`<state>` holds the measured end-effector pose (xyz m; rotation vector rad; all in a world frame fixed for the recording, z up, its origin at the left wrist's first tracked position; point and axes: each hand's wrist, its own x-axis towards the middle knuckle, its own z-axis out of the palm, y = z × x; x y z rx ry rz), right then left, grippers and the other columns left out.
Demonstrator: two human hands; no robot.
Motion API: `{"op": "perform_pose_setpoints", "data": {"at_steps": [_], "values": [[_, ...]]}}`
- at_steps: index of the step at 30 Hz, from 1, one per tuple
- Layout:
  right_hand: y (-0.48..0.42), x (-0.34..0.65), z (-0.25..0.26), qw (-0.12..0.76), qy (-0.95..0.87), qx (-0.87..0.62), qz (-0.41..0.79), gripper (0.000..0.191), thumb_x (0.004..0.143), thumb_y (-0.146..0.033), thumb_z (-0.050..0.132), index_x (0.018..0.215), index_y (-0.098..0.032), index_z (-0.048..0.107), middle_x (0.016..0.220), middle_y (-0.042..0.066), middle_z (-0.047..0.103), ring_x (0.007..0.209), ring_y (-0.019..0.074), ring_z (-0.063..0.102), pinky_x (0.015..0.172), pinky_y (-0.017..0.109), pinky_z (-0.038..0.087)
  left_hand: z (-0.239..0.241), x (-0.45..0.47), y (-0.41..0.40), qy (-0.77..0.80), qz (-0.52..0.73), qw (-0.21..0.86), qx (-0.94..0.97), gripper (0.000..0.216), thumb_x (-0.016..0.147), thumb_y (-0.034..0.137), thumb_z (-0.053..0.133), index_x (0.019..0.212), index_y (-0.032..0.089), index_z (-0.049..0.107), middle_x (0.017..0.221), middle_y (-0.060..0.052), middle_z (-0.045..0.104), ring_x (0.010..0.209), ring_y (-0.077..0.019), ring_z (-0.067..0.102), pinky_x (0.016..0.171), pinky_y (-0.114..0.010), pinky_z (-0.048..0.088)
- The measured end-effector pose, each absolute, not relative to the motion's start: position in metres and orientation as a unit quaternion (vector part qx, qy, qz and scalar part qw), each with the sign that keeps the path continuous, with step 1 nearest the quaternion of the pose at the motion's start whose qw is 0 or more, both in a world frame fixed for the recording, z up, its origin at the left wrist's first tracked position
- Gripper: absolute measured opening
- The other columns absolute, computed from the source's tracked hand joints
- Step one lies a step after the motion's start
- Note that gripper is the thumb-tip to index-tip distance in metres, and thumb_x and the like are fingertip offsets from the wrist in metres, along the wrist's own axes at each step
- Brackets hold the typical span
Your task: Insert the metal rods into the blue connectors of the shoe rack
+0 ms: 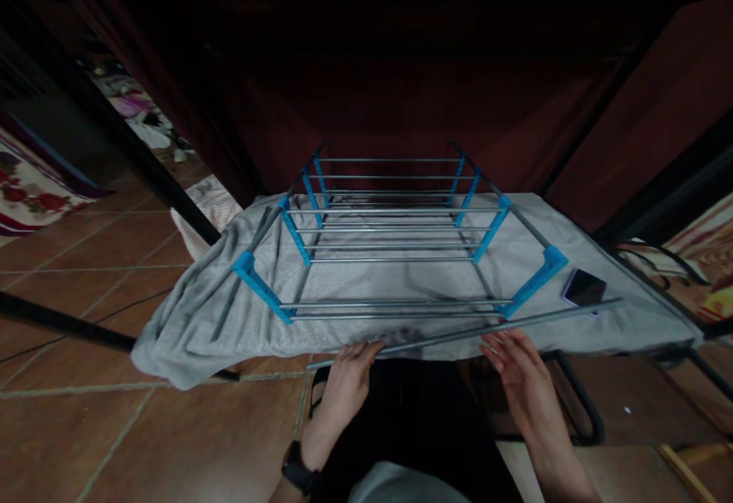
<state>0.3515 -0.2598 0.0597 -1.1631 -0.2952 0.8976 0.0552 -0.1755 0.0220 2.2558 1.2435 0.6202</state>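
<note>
My left hand (349,381) is closed around a long grey metal rod (440,340), near the rod's left end. The rod slants up to the right, in front of a partly assembled rack (395,260) of metal bars and blue plastic brackets. Beneath the rod's right half, my right hand (521,369) has its fingers apart. Its fingertips are close to the rod; whether they touch it I cannot tell. The rack stands on a table covered with a grey cloth (389,282). A loose-looking metal tube (226,308) lies at the rack's left side.
A phone (584,288) lies on the cloth to the right of the rack. Behind the table rises a dark red panel (389,106). Black metal frame bars (137,159) run along the left side, over a tiled floor (69,381). Another dark bar (578,396) is below right.
</note>
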Motion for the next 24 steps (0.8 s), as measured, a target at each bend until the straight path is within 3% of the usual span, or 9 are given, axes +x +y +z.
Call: {"op": "perform_pose_setpoints", "data": {"at_steps": [5, 9, 17, 24], "values": [[-0.261, 0.365, 0.053, 0.743, -0.112, -0.520, 0.407, 0.036, 0.070, -0.037, 0.088, 0.101, -0.025, 0.074, 0.101, 0.001, 0.075, 0.089, 0.0143, 0.069, 0.088, 0.031, 0.058, 0.027, 0.055, -0.179, 0.449, 0.185, 0.220, 0.846, 0.057, 0.090, 0.000, 0.039, 0.129, 0.028, 0.069, 0.121, -0.009, 0.074, 0.109, -0.0251, 0.068, 0.106, -0.049, 0.048], [-0.261, 0.371, 0.047, 0.747, -0.089, -0.526, 0.395, 0.033, 0.067, -0.033, 0.091, 0.093, -0.023, 0.073, 0.094, -0.001, 0.074, 0.081, 0.0118, 0.068, 0.084, 0.029, 0.059, 0.023, 0.050, -0.176, 0.453, 0.183, 0.211, 0.847, 0.046, 0.095, 0.009, 0.044, 0.128, 0.028, 0.069, 0.118, -0.008, 0.074, 0.109, -0.0252, 0.068, 0.106, -0.046, 0.047], [-0.264, 0.380, 0.042, 0.753, -0.064, -0.530, 0.385, 0.032, 0.065, -0.032, 0.092, 0.085, -0.022, 0.070, 0.094, -0.001, 0.072, 0.085, 0.0125, 0.069, 0.082, 0.029, 0.060, 0.014, 0.021, -0.163, 0.499, 0.187, 0.188, 0.825, 0.033, 0.097, 0.018, 0.048, 0.116, 0.027, 0.074, 0.105, -0.008, 0.075, 0.100, -0.0249, 0.068, 0.102, -0.043, 0.046], [-0.262, 0.391, 0.031, 0.752, -0.030, -0.538, 0.380, 0.029, 0.063, -0.026, 0.092, 0.081, -0.023, 0.069, 0.095, -0.004, 0.068, 0.088, 0.0117, 0.068, 0.087, 0.028, 0.059, 0.013, 0.004, -0.163, 0.512, 0.119, 0.097, 0.845, 0.039, 0.095, 0.011, 0.044, 0.120, 0.023, 0.071, 0.107, -0.010, 0.072, 0.103, -0.0267, 0.064, 0.101, -0.044, 0.043]]}}
